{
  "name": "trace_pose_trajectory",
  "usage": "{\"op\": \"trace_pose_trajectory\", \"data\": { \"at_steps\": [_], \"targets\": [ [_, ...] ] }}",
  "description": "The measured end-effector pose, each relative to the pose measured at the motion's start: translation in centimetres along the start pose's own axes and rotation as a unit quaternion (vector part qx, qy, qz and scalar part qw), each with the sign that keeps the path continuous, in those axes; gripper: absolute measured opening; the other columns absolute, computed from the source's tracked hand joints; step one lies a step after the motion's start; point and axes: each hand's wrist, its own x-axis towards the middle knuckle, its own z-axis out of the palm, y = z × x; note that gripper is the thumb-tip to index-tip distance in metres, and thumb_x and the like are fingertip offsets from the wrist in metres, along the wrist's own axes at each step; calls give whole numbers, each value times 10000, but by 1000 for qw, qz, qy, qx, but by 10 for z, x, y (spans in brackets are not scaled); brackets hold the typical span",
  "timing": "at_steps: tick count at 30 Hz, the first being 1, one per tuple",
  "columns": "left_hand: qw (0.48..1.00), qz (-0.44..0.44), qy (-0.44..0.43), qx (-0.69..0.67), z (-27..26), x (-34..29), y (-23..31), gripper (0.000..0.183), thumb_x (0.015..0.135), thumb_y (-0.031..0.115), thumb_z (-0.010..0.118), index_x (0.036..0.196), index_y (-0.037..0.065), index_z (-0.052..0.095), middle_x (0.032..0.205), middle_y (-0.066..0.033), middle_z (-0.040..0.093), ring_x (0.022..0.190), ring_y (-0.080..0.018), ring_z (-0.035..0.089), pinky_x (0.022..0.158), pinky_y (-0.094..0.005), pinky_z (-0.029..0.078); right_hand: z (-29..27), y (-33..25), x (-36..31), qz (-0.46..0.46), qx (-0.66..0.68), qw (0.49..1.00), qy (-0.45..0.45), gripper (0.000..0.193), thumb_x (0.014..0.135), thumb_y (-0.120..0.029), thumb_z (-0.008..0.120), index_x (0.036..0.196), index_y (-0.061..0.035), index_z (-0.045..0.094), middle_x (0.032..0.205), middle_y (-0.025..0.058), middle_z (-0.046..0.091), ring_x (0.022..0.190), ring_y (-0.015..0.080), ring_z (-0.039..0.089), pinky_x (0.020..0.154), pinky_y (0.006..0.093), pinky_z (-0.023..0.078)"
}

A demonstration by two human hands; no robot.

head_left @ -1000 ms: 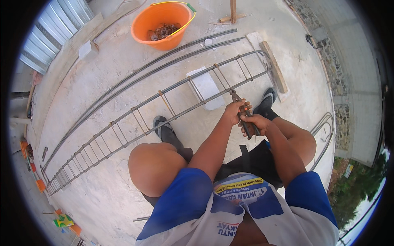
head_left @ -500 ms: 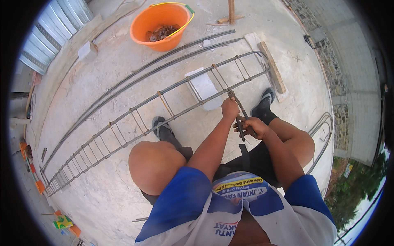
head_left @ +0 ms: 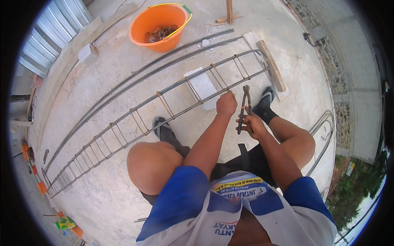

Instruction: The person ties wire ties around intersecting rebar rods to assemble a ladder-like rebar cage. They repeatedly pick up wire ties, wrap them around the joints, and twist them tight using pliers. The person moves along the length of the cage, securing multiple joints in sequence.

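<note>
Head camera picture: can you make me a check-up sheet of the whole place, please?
Surface: pale concrete floor, small debris on it
Things in work: ladder-like steel frame, passing over a white block; pincers, handles apart
Clutter: orange bucket with brown bits inside; loose rods; wooden board
Hands: left hand closed by the frame's near bar, contact and contents unclear; right hand holds the pincers
Cables: dark line at lower right, perhaps a cable
Surroundings: corrugated metal sheets at upper left; grey wall and greenery at right
</note>
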Motion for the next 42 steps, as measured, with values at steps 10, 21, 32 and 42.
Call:
{"op": "trace_pose_trajectory", "data": {
  "at_steps": [10,21,32,42],
  "targets": [
    [980,-60,142,-124,25,-1,13,178,884,163,539,830,39,654,820,-237,670,798,-426,657,713,-497,523,-17,-4,0,23,-281,959,7,373,798,-112,573,1135,45,541,1004,138,577,946,246,590,727,417,502],
    [956,22,161,-245,43,-21,-41,184,923,174,534,975,53,663,734,-174,653,672,-310,633,634,-414,482,-2,2,-2,24,-248,968,-33,499,805,-132,568,1284,-7,504,951,79,530,871,205,546,718,375,491],
    [823,-214,32,-525,16,-23,-23,202,918,144,536,954,-2,671,620,35,450,540,-62,375,483,-262,299,-2,15,5,2,-308,950,-60,613,796,-114,576,1383,-12,432,881,73,544,721,165,537,587,316,456],
    [876,-167,45,-450,28,-18,-33,277,922,172,529,1006,-34,694,800,-102,667,735,-168,578,717,-316,462,-8,37,17,28,-318,947,-23,342,793,-47,570,1126,33,562,815,89,560,674,176,542,592,318,448]
  ]
}}
